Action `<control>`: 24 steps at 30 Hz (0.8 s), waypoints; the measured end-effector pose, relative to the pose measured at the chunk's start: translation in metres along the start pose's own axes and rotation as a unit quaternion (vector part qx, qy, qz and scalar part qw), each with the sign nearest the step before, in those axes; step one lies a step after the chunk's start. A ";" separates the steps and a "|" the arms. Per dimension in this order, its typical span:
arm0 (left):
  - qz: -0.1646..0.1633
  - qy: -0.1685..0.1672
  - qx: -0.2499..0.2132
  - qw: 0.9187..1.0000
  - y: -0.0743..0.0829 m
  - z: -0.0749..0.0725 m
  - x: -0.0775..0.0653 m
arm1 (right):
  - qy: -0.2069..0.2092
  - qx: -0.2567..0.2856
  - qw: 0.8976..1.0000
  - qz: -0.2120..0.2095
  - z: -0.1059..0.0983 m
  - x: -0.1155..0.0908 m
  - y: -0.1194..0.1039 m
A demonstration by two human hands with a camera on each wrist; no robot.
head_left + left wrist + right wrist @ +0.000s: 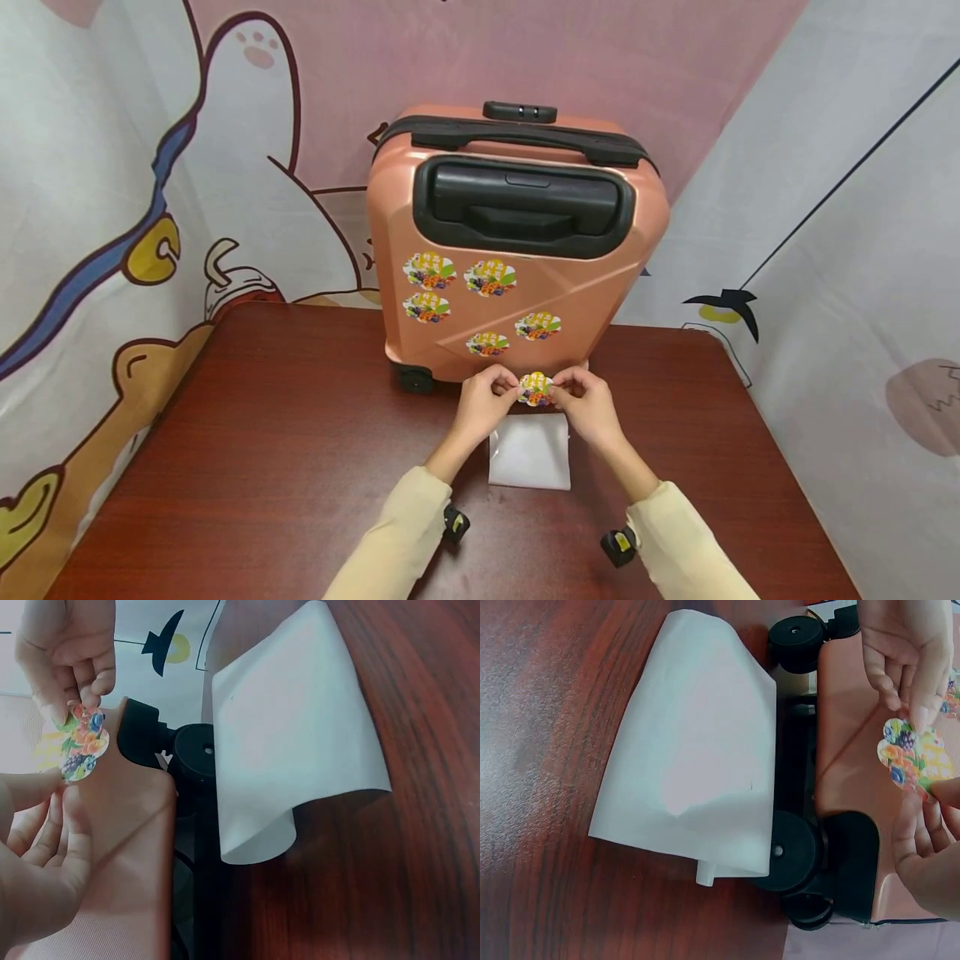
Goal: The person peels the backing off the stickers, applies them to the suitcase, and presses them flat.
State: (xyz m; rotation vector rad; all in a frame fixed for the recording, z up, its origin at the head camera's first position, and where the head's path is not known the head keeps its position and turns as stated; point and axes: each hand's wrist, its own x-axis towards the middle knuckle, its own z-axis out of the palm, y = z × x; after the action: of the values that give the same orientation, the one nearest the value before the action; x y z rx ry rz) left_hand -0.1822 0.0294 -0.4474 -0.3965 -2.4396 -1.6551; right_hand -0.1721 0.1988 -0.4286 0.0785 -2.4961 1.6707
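A fruit-print sticker (536, 389) with a scalloped edge is stretched between both hands, low in front of the suitcase (555, 287). My left hand (483, 403) pinches its left edge between thumb and fingers, and my right hand (589, 408) pinches the opposite edge. Both wrist views show the sticker (81, 742) with thumbs and fingertips at its two ends. Several matching stickers (490, 277) are on the salmon-pink front of the case, below its black handle recess (525, 237). Just below the hands lies a white backing sheet (529, 452), its edge curling up.
The suitcase stands upright on a dark red-brown table (300, 467), with black wheels (795, 851) at its base. A cartoon-printed cloth (525, 50) hangs behind and at both sides. Black wrist cameras (619, 546) sit at the cream sleeves (405, 533).
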 end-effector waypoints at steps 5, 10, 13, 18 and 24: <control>0.001 0.033 0.002 0.999 0.005 0.002 0.004 | 0.027 0.002 1.000 -0.004 0.004 0.001 -0.005; 0.004 0.064 -0.009 0.998 0.008 0.005 0.005 | 0.050 -0.025 0.998 -0.012 0.007 0.002 -0.009; 0.013 0.084 -0.020 0.996 0.010 0.008 0.006 | 0.069 -0.042 0.996 -0.024 0.009 0.003 -0.010; 0.043 0.127 -0.021 0.991 0.012 0.015 0.007 | 0.097 -0.052 0.993 -0.040 0.012 0.004 -0.012; 0.071 0.184 0.003 0.980 0.014 0.022 0.009 | 0.126 -0.057 0.989 -0.046 0.017 0.006 -0.015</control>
State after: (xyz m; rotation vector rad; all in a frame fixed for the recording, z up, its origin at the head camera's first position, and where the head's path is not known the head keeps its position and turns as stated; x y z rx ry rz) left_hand -0.1866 0.0559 -0.4410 -0.2313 -2.0950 -1.5067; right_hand -0.1776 0.1777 -0.4202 -0.0266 -2.3533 1.4035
